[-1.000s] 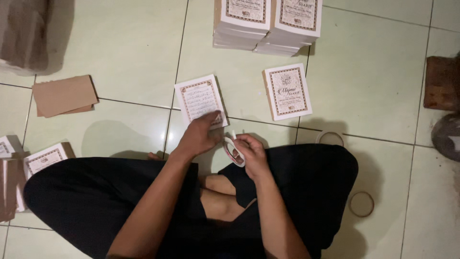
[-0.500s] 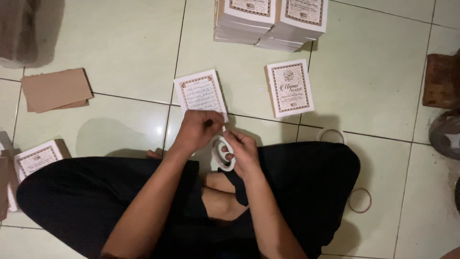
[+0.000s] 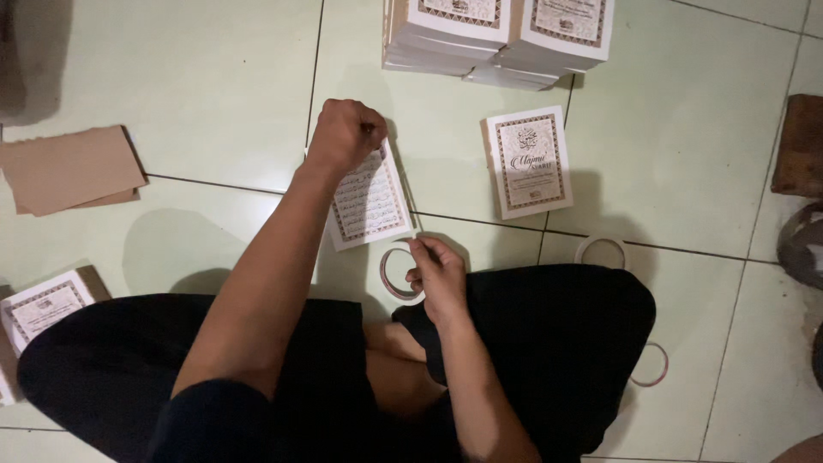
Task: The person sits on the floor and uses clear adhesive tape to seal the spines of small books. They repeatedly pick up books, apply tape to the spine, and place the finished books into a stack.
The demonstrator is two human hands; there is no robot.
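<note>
A seated person works with a tape roll over a small booklet on a pale tiled floor.

The right hand pinches the roll's rim, fingers closed on it, just at 5 o'clock of the booklet. The left hand is fisted at the booklet's top edge, at 12 o'clock; what it grips cannot be told. A second booklet lies at 3 o'clock, stacked booklets at 1 o'clock, brown card sheets at 9 o'clock.

Three loose booklets, two booklet stacks, seemingly three tape rolls.
</note>
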